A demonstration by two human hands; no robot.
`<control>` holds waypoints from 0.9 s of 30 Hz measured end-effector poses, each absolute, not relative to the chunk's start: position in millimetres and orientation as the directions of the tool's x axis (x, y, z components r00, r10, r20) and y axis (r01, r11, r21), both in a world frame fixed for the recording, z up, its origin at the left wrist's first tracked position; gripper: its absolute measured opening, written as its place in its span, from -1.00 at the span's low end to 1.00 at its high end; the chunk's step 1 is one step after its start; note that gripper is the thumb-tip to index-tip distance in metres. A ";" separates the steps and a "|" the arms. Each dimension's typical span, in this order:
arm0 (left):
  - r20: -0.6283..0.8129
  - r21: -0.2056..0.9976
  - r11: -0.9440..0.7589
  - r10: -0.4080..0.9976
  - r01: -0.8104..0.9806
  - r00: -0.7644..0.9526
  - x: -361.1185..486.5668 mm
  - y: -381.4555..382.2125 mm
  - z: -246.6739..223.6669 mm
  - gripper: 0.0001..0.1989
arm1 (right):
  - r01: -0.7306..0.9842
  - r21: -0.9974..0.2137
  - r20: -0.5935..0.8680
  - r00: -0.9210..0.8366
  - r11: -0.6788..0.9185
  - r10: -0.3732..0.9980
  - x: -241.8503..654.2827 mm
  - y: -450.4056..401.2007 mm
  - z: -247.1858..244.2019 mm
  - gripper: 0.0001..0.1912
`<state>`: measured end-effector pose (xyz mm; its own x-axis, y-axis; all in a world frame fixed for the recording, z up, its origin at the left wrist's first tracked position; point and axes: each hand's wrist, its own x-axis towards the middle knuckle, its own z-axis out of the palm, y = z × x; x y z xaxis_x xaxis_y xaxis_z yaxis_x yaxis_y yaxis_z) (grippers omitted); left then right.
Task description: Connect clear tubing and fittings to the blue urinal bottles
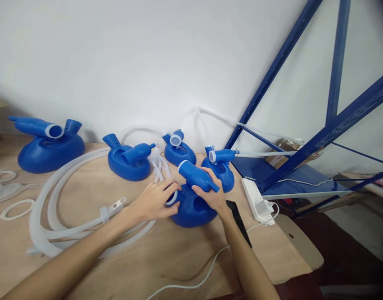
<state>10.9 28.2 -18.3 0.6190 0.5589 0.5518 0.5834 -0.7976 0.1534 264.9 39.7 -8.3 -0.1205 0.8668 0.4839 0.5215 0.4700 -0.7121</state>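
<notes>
While the right hand (212, 193) grasps a tapered tube (194, 173) over the bottle (193, 212), the left hand's (160, 201) fingers curl around a white ring (175, 197) at the bottle's mouth. The bottle sits upright on the table (166, 250); whether the tube touches it I cannot tell. The tube's white-rimmed end faces left, its narrow tip right.

Just behind stand a rear bottle (180, 156) and a right-hand bottle (225, 177), each topped by a tube. Farther left come a middle bottle (133, 168) and a far-left bottle (50, 152). Pale hose (36, 216) coils between the left hand and some loose rings (3, 213). Beyond the right forearm, which partly covers a dark flat object (240, 223), lies a power strip (253, 193), beside a blue rack (337, 62).
</notes>
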 end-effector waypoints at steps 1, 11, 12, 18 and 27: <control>0.553 0.157 -0.800 0.558 0.579 0.619 14.2 20.7 -15.7 -0.74 | 0.536 -0.708 0.480 -0.111 0.460 0.870 267.2 31.5 -6.8 -0.40; 0.254 0.529 -0.604 0.783 0.596 0.568 45.1 -11.4 4.1 -0.84 | 0.597 -0.708 0.460 -0.016 0.377 0.888 272.7 12.4 -13.7 -0.41; 0.229 0.641 -0.542 0.811 0.544 0.538 48.0 -9.9 6.1 -0.83 | 0.606 -0.709 0.460 0.009 0.361 0.888 269.6 13.9 -14.4 -0.42; 0.245 0.868 -0.296 0.954 0.398 0.175 64.6 13.8 2.3 -0.65 | 0.671 -0.704 0.405 0.109 0.234 0.908 248.0 23.4 -10.2 -0.46; 0.461 0.640 -0.686 0.703 0.346 0.541 40.1 37.6 -18.5 -0.32 | 0.696 -0.702 0.337 0.135 0.153 0.932 240.5 30.1 -4.9 -0.47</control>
